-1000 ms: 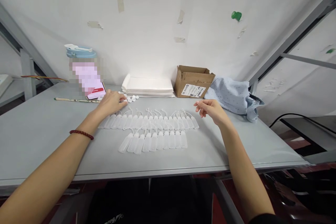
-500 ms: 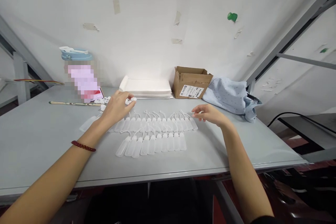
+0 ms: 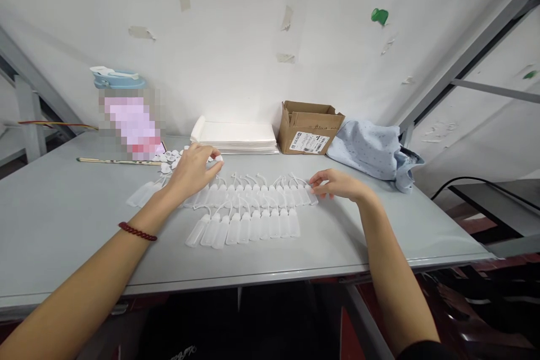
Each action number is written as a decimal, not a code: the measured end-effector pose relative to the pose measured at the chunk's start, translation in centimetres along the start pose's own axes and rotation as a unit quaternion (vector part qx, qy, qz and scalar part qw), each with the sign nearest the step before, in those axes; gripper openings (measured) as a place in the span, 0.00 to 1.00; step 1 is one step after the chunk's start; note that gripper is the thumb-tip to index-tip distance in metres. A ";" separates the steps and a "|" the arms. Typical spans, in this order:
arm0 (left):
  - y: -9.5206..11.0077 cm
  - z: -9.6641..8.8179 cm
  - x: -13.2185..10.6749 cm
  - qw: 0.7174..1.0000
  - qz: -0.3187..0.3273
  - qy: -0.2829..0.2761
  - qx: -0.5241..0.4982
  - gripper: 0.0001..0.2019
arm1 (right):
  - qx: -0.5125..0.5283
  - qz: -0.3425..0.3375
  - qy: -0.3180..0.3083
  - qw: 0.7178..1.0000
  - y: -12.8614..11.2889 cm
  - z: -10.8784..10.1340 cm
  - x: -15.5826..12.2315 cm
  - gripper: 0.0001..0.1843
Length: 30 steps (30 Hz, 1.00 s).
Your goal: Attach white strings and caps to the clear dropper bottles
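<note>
Between the thumb and fingertips of my left hand [image 3: 194,170], closed, is a small white round piece [image 3: 219,159]. That hand hovers above the left part of the back row of small translucent bottles [image 3: 253,197], hiding some of them. At the row's right end, my right hand [image 3: 335,184] has its curled fingertips closed around the top of the last bottle [image 3: 312,198]. A shorter front row of similar bottles [image 3: 255,228] lies closer to the table edge. Thin white straps stick up from the bottle tops. More white round pieces [image 3: 166,167] lie loose behind my left wrist.
Against the wall stand a white stack of sheets or envelopes [image 3: 236,138], an open cardboard box [image 3: 307,129] and a crumpled light-blue cloth [image 3: 367,149]. A blurred phone-like screen [image 3: 133,124] leans before a blue lid [image 3: 120,79]. A thin stick [image 3: 122,162] lies at left.
My right hand's fingertips have come in onto the end bottle of the back row. My left hand has shifted slightly right, with the white piece still in its fingers.
</note>
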<state>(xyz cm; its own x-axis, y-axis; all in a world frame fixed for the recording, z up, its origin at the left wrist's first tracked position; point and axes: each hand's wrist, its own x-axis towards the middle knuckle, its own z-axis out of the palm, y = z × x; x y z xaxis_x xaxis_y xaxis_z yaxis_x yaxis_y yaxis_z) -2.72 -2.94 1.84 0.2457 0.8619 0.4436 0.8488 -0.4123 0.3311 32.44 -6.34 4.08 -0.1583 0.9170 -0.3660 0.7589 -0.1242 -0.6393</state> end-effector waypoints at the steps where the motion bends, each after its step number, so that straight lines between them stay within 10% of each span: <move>1: 0.0 0.0 0.0 1.000 0.000 0.000 -0.003 0.13 | -0.004 -0.003 -0.003 1.000 0.0 0.0 0.0 0.15; 30: 2.5 -0.4 -0.6 0.991 -0.049 0.000 -0.124 0.13 | -0.012 -0.007 0.095 0.995 -0.1 0.9 1.2 0.07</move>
<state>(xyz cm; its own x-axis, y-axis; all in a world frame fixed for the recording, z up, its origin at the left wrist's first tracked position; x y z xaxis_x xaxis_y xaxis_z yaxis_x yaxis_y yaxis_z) -0.95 -4.59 2.68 0.1685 0.9014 0.3989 0.7276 -0.3867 0.5666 31.60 -5.59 3.05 -0.0472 0.9742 -0.2209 0.7731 -0.1044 -0.6257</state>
